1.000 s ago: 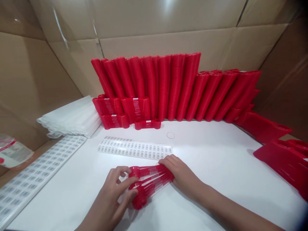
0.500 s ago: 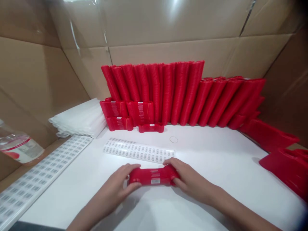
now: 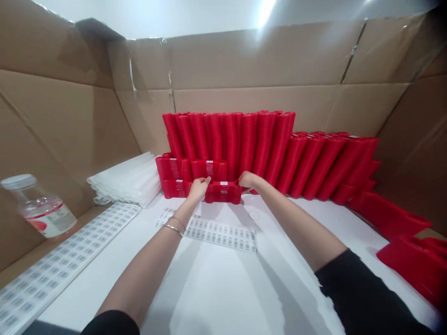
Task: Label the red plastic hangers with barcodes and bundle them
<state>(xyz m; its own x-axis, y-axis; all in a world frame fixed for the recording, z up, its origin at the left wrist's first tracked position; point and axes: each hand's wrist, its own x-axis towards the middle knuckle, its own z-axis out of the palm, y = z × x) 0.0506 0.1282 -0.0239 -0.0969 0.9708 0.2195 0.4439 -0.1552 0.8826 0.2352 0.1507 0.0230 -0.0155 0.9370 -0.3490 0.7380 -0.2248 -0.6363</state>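
Observation:
Both my arms reach to the back of the white table [image 3: 226, 288]. My left hand [image 3: 199, 188] grips the left end of a bundle of red plastic pieces [image 3: 223, 191], and my right hand [image 3: 247, 179] grips its right end. The bundle rests on top of another one lying at the foot of the tall leaning red stacks [image 3: 240, 144]. More labelled red bundles [image 3: 174, 174] sit just left of it. My fingers are curled round the bundle's ends.
A barcode sticker sheet [image 3: 220, 232] lies under my arms; a longer sticker strip [image 3: 63, 260] runs along the left. Clear plastic bags [image 3: 127, 179] are piled back left, beside a water bottle [image 3: 38, 207]. Loose red pieces [image 3: 408, 242] lie right. Cardboard walls surround the table.
The fanned red pieces were squeezed into one compact bundle near me. Both hands then carried it to the back and set it on the bundle by the stacks.

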